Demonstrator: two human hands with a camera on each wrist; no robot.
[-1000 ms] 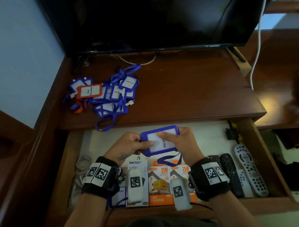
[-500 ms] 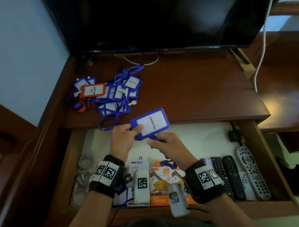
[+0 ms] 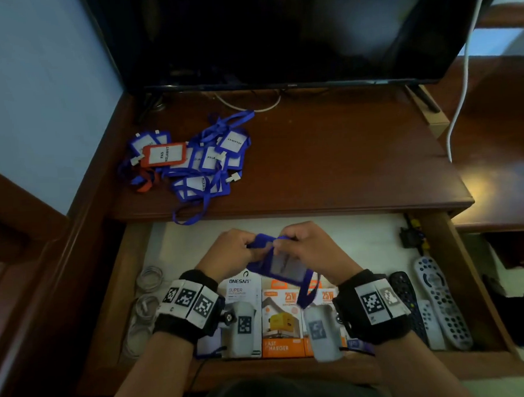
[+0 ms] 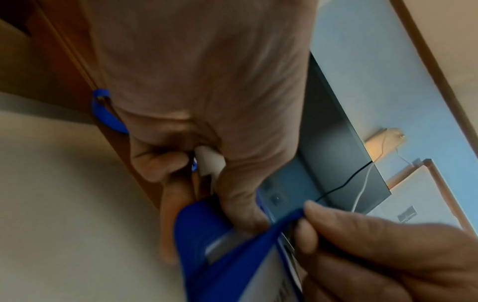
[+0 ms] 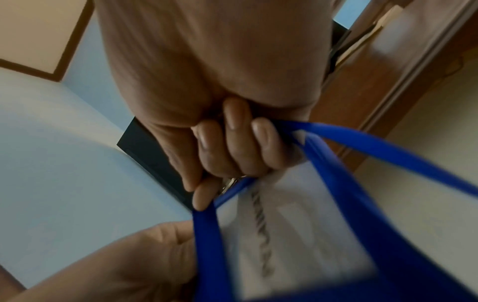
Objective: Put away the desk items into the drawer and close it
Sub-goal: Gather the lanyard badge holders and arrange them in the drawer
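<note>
Both hands hold one blue badge holder (image 3: 283,265) above the open drawer (image 3: 456,280). My left hand (image 3: 236,253) pinches its top left corner; the left wrist view shows the thumb and fingers closed on the badge holder (image 4: 227,255). My right hand (image 3: 302,244) grips the top edge and the blue lanyard (image 3: 307,292); the right wrist view shows its fingers (image 5: 232,143) curled round the lanyard (image 5: 362,143) where it joins the badge holder (image 5: 297,235). A pile of blue badge holders (image 3: 205,161) with one orange badge holder (image 3: 162,154) lies on the desk top (image 3: 343,164).
In the drawer lie charger boxes (image 3: 281,320), several remote controls (image 3: 439,301) at the right, coiled cables (image 3: 145,296) at the left and a black adapter (image 3: 412,236). A dark TV screen (image 3: 277,32) stands at the desk's back. A white cable (image 3: 460,84) hangs at the right.
The badge holder came down from near the desk edge to low over the drawer and tilted face up. My right hand moved from its lower edge up to its top edge and lanyard.
</note>
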